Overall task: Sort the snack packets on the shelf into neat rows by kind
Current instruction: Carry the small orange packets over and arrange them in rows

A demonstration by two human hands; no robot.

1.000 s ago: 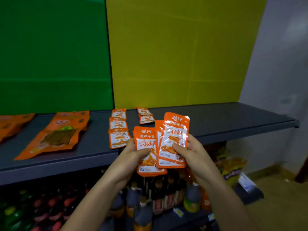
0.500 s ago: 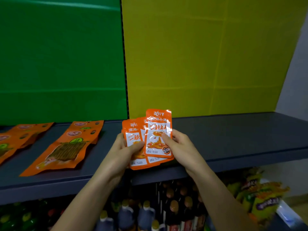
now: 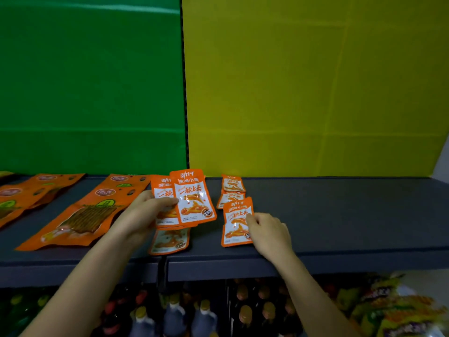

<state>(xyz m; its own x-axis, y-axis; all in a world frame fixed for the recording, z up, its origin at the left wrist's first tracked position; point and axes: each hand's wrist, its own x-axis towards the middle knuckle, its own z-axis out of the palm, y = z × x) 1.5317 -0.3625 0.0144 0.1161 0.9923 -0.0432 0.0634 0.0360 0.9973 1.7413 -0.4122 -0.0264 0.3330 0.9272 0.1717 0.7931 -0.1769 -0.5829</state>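
My left hand [image 3: 143, 215] grips a small fan of orange snack packets [image 3: 192, 198] held upright above the dark shelf [image 3: 340, 215]. One more of these small packets [image 3: 170, 242] lies flat under that fan. My right hand [image 3: 268, 233] pinches a single small orange packet [image 3: 235, 222] that rests on the shelf near its front edge. Behind that one, two matching small packets [image 3: 232, 189] lie in a column toward the back wall. Long orange packets [image 3: 82, 215] of another kind lie in rows on the left part of the shelf.
Green [image 3: 92, 81] and yellow [image 3: 303, 81] panels form the wall behind the shelf. The right stretch of the shelf holds no packets. Below the shelf stand bottles [image 3: 175, 314], and colourful bags [image 3: 401, 307] lie at the lower right.
My right hand has drawn one small packet out of the fan and brought it down onto the shelf to the right. The left hand keeps the remaining packets. The camera has shifted closer to the shelf.
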